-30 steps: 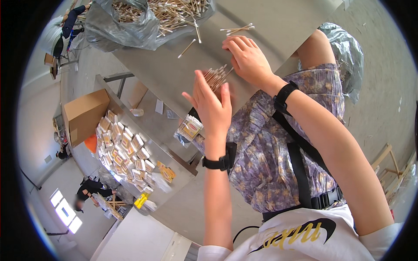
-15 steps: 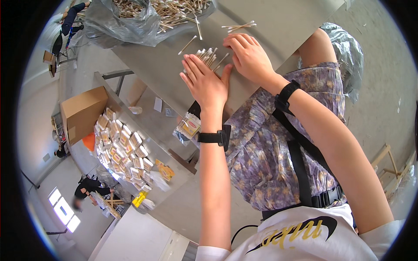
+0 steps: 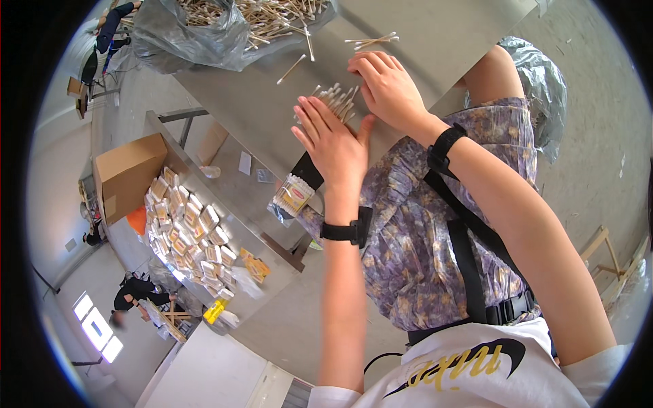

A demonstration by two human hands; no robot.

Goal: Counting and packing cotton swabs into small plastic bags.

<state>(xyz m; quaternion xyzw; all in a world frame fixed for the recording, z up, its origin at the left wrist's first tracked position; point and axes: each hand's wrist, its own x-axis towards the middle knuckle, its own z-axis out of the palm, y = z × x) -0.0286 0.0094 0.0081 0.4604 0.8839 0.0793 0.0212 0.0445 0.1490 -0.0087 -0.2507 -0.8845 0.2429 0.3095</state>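
Now your left hand [image 3: 331,141] lies spread over the cotton swabs [image 3: 339,99], near on the tabletop [image 3: 435,34] — seemingly to bunch them; your right hand [image 3: 392,90] curls to the right — holding anything, I can't tell.

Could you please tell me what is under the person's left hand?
A cluster of cotton swabs lies partly under the left hand: white tips and short lengths of stick show beyond the fingers. The rest is covered, so their number cannot be told.
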